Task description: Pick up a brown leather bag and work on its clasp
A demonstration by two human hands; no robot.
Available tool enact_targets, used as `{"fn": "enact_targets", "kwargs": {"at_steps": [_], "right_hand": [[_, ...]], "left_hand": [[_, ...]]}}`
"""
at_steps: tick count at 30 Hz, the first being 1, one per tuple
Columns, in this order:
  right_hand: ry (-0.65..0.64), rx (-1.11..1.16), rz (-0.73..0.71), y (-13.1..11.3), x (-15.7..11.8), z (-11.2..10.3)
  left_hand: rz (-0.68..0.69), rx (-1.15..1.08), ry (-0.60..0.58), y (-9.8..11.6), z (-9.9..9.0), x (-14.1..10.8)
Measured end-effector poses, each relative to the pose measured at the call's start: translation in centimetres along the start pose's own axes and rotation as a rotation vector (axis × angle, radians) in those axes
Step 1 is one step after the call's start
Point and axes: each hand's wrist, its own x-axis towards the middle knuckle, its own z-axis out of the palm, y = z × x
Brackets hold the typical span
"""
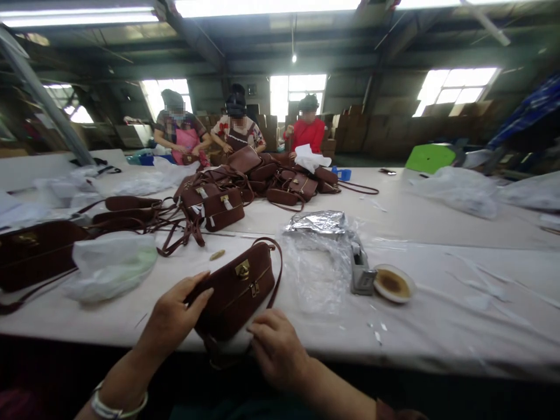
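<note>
We work at the white table [420, 326], taking the pile of brown bags [262, 172] as reference. The brown handbag [231, 306] sits tilted on our side of the pile, near the edge. Our left hand [172, 318] grips one end, thumb across the front. Our right hand [280, 350], farther from the pile, has its fingers curled beside the lower corner; we cannot tell whether they pinch anything. We judge that we should support the body firmly without denting it, and avoid scratching the gold clasp [242, 269] or the zipper pulls [254, 289].
</note>
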Motion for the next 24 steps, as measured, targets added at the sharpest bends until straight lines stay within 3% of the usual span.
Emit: {"fn": "enact_targets", "kwargs": {"at_steps": [3,7,11,15,17,21,24], "right_hand": [[-0.001,-0.073,0.147,2.2,-0.3,-0.7],[-0.222,-0.289,0.145,4.7,-0.2,-0.8],[-0.392,-0.438,0.098,5.3,-0.3,1.0],[-0.496,-0.291,0.04,4.3,-0.2,2.6],[-0.393,-0.117,0.115,3.7,0.7,2.6],[0.011,0.128,0.387,3.3,5.0,2.5],[0.125,0.184,0.507,3.2,8.3,3.4]], "left_hand": [[-0.128,0.01,-0.007,-1.2,1.2,-0.8],[-0.045,0.018,0.02,-2.3,1.7,-2.4],[-0.035,0.035,0.093,-4.0,0.0,-1.6],[-0.163,0.139,-0.003,-5.1,-1.6,-0.4],[-0.221,0.183,-0.019,-5.1,-1.7,-0.2],[-0.225,0.17,-0.002,-4.6,-0.7,-0.6],[-0.181,0.082,-0.015,-4.6,-0.1,-0.8]]}}
